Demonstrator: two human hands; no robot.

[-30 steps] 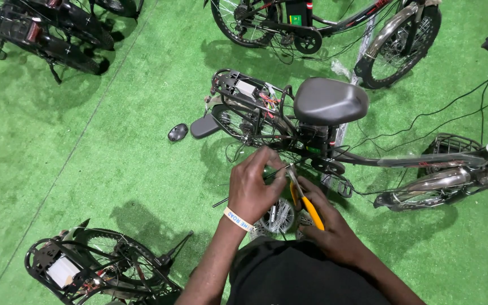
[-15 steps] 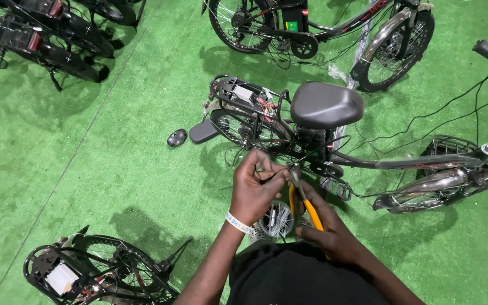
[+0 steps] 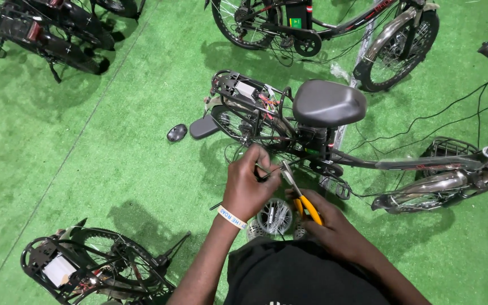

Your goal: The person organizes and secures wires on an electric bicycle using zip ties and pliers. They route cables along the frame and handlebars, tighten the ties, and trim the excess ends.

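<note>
My left hand (image 3: 248, 183), with a white band on its wrist, pinches thin wires by the frame of a black bicycle (image 3: 312, 135) with a grey saddle (image 3: 329, 101). My right hand (image 3: 334, 223) grips yellow-handled cutters (image 3: 300, 195); their metal jaws point up toward the wires at my left fingers. Just below my hands stands a small silver tub of metal parts (image 3: 275, 217).
A black mudguard piece (image 3: 203, 127) and a small dark oval part (image 3: 177, 133) lie on the green turf left of the bicycle. Other bicycles stand at top centre (image 3: 323, 28), top left (image 3: 46, 31) and bottom left (image 3: 86, 268). Black cables (image 3: 458, 113) trail to the right.
My hands have stayed at the wires, shifting only slightly with the view. The cutters' jaws sit a little closer to my left fingers.
</note>
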